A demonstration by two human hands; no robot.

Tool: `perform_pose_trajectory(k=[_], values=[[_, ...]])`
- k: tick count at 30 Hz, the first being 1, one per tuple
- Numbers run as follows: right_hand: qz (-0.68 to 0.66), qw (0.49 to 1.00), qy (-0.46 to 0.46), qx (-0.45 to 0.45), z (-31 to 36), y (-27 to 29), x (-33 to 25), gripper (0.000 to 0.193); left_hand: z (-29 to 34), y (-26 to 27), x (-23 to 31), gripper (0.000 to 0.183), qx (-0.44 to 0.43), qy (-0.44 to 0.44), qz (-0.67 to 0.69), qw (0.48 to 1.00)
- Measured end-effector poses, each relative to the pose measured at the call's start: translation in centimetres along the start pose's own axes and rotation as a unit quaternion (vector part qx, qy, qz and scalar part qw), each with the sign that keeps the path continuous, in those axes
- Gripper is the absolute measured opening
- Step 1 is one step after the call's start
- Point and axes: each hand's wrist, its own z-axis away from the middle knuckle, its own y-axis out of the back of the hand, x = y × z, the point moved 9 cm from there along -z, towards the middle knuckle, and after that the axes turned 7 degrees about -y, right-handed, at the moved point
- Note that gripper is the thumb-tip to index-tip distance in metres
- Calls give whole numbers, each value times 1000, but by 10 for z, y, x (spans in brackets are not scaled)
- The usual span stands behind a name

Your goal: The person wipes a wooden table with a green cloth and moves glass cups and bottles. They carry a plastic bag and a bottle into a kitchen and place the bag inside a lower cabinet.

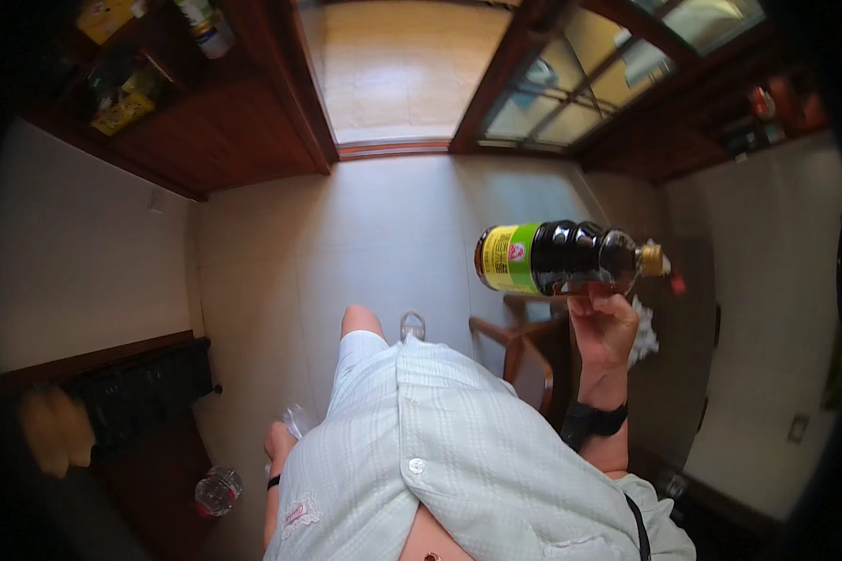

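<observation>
A large bottle of dark sauce (575, 260) with a yellow and green label and a gold cap lies almost sideways in the air, its neck pointing right. My right hand (604, 327) grips it from the near side, close to the shoulder of the bottle; some fingers are hidden behind it. Low at my left side hangs my left hand (278, 441), partly hidden by my shirt. Its fingers are curled by a clear, shiny plastic thing (296, 421), whose kind I cannot make out.
Ahead, a doorway with a raised sill (393, 148) stands between a wooden cabinet (225, 131) and a glass-paned door (533, 112). A wooden chair (519, 341) is below the bottle. On the left are a dark rack (145, 393) and a clear plastic bottle (219, 490).
</observation>
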Motion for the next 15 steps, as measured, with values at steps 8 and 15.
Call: perform_pose_trajectory(k=[8, 15], values=[[27, 998, -49, -20, -42, 1, -6, 36, -7, -58, 23, 37, -5, -72, 290, 954], [125, 990, -23, -56, -17, 27, -46, 19, 54, -91, 137, 33, -121, -212, 407, 880]])
